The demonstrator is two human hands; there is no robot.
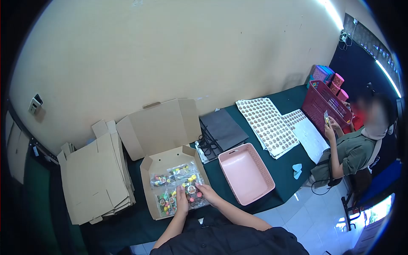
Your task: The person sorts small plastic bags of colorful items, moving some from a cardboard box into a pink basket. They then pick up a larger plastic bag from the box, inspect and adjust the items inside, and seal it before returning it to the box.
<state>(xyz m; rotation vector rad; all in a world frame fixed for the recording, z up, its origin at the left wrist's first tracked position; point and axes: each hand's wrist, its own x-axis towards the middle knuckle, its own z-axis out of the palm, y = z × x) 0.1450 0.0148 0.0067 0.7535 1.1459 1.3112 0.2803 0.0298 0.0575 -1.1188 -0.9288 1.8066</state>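
A cardboard box (148, 203) lies open in front of me, its lid (161, 127) standing up at the back. Inside are several clear bags of colourful round sweets (166, 203). My left hand (182, 203) and my right hand (208, 195) grip one clear bag of sweets (193, 196) from its two sides, at the box's right front part. That bag has a round label and holds yellow, pink and dark pieces. Fingertips of both hands are closed against the plastic; the undersides are hidden.
Flat cardboard boxes (91, 178) are stacked on the left. To the right are dark paper bags (223, 129), a pink basket (246, 172), sticker sheets (267, 125) and a maroon basket (325, 106). Another person (355, 153) stands at the table's right end, holding a small packet.
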